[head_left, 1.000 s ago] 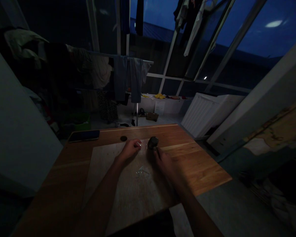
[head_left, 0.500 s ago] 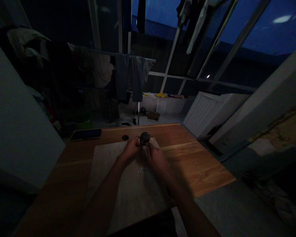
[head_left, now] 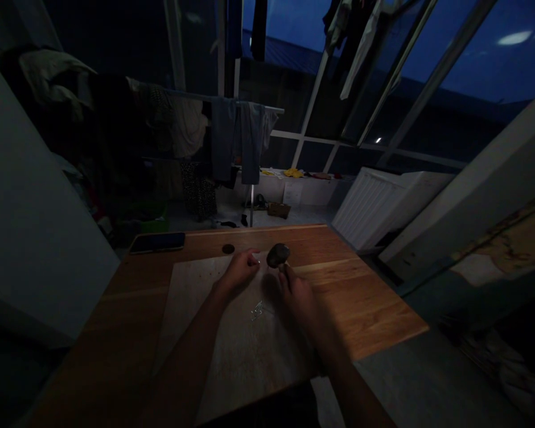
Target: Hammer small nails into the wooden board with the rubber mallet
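My right hand is closed round the handle of a mallet with a thick dark head. The mallet head is raised to the right of my left hand, apart from it. My left thumb and fingers are pinched together above the far part of a pale wooden board. A small shiny tip, apparently of a nail, shows at these fingertips; the rest of it is hidden. Several loose nails lie in a little pile on the board between my forearms.
The board lies on a brown wooden table. A phone rests at the table's far left corner, and a dark round disc or hole is beyond the board. Clothes on a drying rack and a white ribbed unit stand behind.
The mallet head has swung right, away from my left fingers, where it was in front of them. My right hand has moved right with it. My left hand stays nearly in place.
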Tool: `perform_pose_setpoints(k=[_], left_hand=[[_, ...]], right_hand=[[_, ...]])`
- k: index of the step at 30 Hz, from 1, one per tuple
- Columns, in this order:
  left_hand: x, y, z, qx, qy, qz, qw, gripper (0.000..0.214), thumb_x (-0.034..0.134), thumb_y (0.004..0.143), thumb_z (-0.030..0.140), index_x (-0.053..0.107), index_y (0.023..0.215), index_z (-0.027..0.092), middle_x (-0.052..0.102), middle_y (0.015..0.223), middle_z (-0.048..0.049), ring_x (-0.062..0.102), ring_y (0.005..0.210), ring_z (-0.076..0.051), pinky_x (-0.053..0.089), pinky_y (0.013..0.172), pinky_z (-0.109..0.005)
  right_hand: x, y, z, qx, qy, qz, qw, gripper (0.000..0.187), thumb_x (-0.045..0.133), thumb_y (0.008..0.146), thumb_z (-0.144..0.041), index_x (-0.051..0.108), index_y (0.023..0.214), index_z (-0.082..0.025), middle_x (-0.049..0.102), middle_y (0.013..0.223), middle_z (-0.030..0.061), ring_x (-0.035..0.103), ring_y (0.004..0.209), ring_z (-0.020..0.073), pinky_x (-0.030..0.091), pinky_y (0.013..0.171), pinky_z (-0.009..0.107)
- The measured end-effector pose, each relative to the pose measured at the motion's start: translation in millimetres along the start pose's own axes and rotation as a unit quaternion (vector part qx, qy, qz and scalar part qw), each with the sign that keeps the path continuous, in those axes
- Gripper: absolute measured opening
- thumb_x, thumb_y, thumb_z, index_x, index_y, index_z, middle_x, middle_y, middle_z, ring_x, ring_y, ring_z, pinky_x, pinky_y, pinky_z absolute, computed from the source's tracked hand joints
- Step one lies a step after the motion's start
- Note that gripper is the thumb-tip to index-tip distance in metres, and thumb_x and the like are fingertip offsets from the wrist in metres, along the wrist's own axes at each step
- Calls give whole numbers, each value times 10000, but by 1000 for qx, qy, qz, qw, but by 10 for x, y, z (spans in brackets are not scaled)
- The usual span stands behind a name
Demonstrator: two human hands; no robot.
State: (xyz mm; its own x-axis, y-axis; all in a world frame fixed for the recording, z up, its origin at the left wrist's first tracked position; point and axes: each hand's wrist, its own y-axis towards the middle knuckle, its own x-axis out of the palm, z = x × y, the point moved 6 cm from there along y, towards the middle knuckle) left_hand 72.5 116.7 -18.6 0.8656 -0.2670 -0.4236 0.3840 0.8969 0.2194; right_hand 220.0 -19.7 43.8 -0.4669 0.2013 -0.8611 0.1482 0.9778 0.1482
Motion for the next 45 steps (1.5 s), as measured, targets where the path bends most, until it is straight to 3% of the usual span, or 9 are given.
perform_pose_setpoints(k=[11,16,20,25,29,34,37,41,45], left_hand=[[-156,-14,279,24,54,37,998,192,753,735,231,646,889,193,526,688,62,500,635,-124,387,617,-238],[-42,-110,820,96,90,-133,982,42,645,779,161,664,782,199,647,729,14,581,675,-143,426,643,-248],[173,-428,1095,140,257,-279,915,65,722,743,189,713,803,210,728,845,-22,658,763,-191,465,677,-270],[388,-770,1094,145,414,-324,838,262,741,758,155,728,1020,162,731,1165,-138,714,976,-287,533,784,-328],[481,-830,1062,157,390,-325,847,317,662,781,84,716,1085,155,724,1222,-143,716,1010,-273,543,821,-324],[223,-599,863,99,227,-259,934,148,712,662,98,707,725,232,720,739,-22,655,692,-199,507,689,-284],[-123,-351,634,63,71,-108,990,227,677,694,142,738,895,229,727,791,-8,634,686,-170,490,673,-258],[-445,-228,216,-24,7,84,996,273,616,788,223,737,1029,179,728,849,-36,606,701,-164,484,661,-255],[-409,-255,85,-28,13,73,997,305,639,788,237,741,1064,155,737,866,-38,583,660,-146,477,648,-249]], right_hand=[[125,-299,329,75,-21,-43,996,434,305,1086,-240,574,1399,-105,795,1098,190,772,832,236,462,649,269],[142,-284,334,60,-2,-34,998,424,311,1085,-236,578,1386,-103,790,1096,191,768,848,242,453,649,277],[150,-285,368,58,10,-28,998,409,324,1083,-242,595,1362,-115,795,1068,179,767,856,238,443,654,270],[160,-290,376,62,13,-35,997,406,321,1094,-255,588,1362,-106,803,998,162,751,756,223,404,601,270],[145,-289,368,63,18,-29,997,380,342,1091,-242,610,1327,-113,801,1000,157,755,779,215,416,611,255],[153,-285,372,59,13,-32,998,401,328,1097,-257,593,1359,-110,799,1026,165,762,809,227,446,643,260],[160,-285,378,67,13,-37,997,417,310,1101,-272,574,1377,-105,795,1042,172,765,842,237,467,680,270],[154,-296,355,68,27,-47,996,421,303,1096,-270,582,1364,-103,794,1067,179,763,916,249,488,743,283],[116,-317,329,64,45,-29,997,443,300,1092,-271,552,1413,-99,765,1197,204,754,995,256,501,811,302]])
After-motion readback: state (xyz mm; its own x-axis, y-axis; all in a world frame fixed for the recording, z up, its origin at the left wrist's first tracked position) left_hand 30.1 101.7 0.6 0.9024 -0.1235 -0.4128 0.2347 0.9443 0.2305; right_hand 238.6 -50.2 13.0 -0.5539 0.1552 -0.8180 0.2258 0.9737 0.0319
